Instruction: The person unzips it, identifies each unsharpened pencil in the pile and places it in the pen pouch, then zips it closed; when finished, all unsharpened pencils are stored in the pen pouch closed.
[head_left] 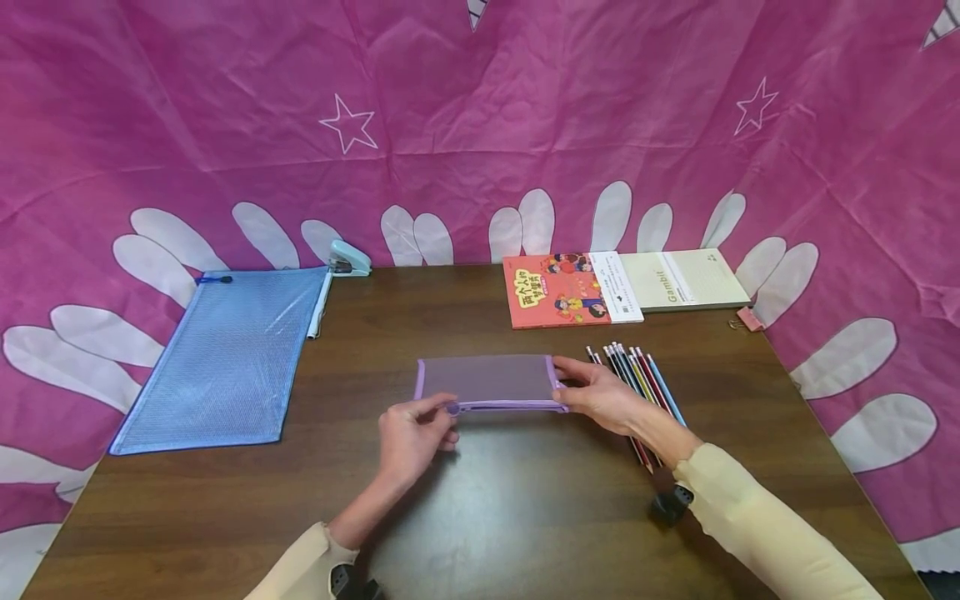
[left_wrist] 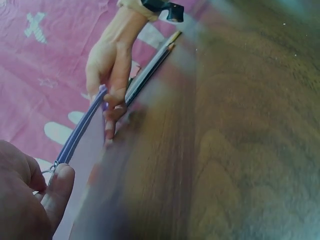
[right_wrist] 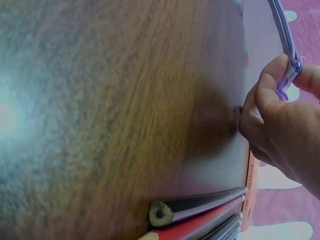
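A flat purple mesh zip pouch (head_left: 483, 379) is held level above the table between both hands. My left hand (head_left: 408, 437) pinches the small zipper pull (left_wrist: 54, 166) near the left end of its front edge. My right hand (head_left: 603, 400) grips the pouch's right end between thumb and fingers. In the right wrist view, the purple corner (right_wrist: 289, 80) shows between those fingers. Beneath and beside the right forearm lie several pencils (head_left: 624, 368), partly covered by it. Whether the pouch holds anything cannot be made out.
A blue mesh zip folder (head_left: 225, 358) lies at the left, with a light blue stapler (head_left: 351, 258) by its upper corner. At the back right are a red illustrated book (head_left: 551, 292), a cream Gambit notebook (head_left: 693, 279) and a pink binder clip (head_left: 750, 319). Pink cloth (head_left: 450, 108) surrounds the table.
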